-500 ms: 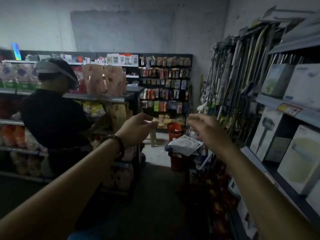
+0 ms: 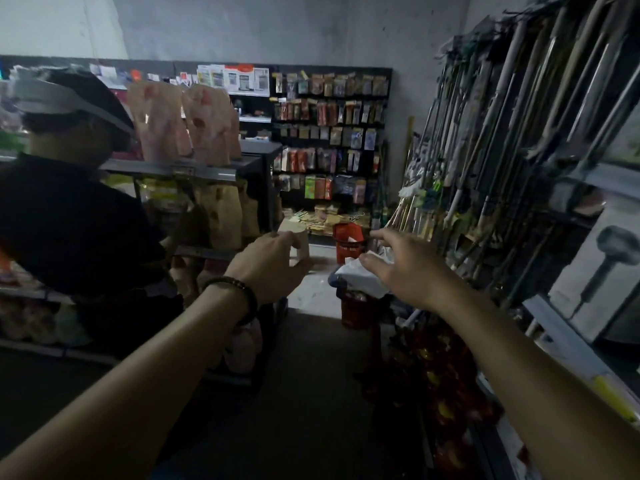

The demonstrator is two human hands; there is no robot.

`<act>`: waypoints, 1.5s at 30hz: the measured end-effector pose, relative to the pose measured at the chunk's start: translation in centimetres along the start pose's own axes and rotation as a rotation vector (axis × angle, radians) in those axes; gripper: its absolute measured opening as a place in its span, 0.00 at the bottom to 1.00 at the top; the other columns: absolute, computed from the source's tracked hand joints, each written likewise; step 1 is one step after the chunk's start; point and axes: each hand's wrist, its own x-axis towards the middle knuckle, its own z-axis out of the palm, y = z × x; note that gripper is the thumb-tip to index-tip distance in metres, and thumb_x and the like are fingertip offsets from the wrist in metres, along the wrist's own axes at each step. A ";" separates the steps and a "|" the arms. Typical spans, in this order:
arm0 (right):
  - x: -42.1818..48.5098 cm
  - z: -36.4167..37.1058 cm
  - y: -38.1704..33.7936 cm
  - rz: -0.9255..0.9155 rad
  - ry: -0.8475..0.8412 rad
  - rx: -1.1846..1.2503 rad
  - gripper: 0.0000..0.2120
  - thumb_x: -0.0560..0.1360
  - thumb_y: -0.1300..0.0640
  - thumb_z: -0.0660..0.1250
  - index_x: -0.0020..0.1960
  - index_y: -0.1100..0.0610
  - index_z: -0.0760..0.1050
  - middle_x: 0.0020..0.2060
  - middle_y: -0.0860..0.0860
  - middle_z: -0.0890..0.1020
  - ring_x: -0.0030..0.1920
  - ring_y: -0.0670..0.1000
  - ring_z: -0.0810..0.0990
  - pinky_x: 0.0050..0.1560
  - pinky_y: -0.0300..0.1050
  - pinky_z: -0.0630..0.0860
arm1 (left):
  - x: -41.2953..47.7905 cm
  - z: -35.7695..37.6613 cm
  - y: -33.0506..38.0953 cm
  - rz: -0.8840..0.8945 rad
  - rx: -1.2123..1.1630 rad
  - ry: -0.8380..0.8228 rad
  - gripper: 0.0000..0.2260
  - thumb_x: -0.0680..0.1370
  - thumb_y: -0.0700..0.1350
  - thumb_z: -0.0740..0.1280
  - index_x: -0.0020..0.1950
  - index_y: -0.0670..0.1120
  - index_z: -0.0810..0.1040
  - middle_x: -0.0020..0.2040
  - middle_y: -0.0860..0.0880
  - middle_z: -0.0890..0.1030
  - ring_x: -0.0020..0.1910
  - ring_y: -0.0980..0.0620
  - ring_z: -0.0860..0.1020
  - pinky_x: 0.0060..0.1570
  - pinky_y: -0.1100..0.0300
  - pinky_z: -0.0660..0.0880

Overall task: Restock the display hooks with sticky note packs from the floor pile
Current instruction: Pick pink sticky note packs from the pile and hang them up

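The display hooks [image 2: 332,143] fill a dark pegboard on the far wall, hung with rows of small packs. Below them a heap of yellowish sticky note packs [image 2: 317,218] lies on the floor. Both my arms reach forward down the aisle, well short of the pile. My left hand [image 2: 273,266], with a beaded bracelet on the wrist, has loosely curled fingers and nothing plainly in it; a pale stool [image 2: 302,244] shows just behind its fingers. My right hand [image 2: 398,268] is empty, with its fingers spread.
A person in a dark shirt [image 2: 69,223] stands close at the left by a shelf of bagged goods [image 2: 207,126]. Two red baskets [image 2: 348,242] [image 2: 356,311] stand in the aisle, the nearer under a white bag [image 2: 360,280]. Broom handles [image 2: 485,150] and boxed goods [image 2: 606,268] line the right.
The view has moved forward along the aisle, so the pegboard and pile look nearer. Both hands stay stretched out; the right hand's fingers have spread wider.
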 end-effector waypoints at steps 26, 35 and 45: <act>48.3 6.1 18.2 0.034 -0.086 -0.040 0.34 0.82 0.36 0.66 0.83 0.48 0.62 0.74 0.54 0.72 0.67 0.56 0.76 0.67 0.58 0.77 | 50.0 13.2 -8.1 0.006 0.123 -0.069 0.22 0.82 0.63 0.66 0.71 0.54 0.74 0.67 0.49 0.80 0.60 0.48 0.81 0.58 0.45 0.83; 64.8 7.8 26.0 0.011 -0.099 -0.026 0.32 0.83 0.38 0.66 0.83 0.47 0.62 0.75 0.54 0.72 0.68 0.56 0.75 0.69 0.60 0.76 | 67.5 18.8 -9.6 -0.005 0.120 -0.077 0.20 0.82 0.63 0.66 0.69 0.53 0.75 0.66 0.50 0.82 0.58 0.49 0.82 0.57 0.46 0.83; 87.3 13.3 31.7 0.069 -0.130 -0.055 0.34 0.82 0.37 0.66 0.83 0.47 0.61 0.78 0.54 0.68 0.76 0.57 0.69 0.71 0.58 0.72 | 90.0 25.8 -17.1 0.028 0.162 -0.113 0.20 0.82 0.59 0.68 0.71 0.52 0.75 0.65 0.48 0.80 0.59 0.49 0.80 0.59 0.49 0.82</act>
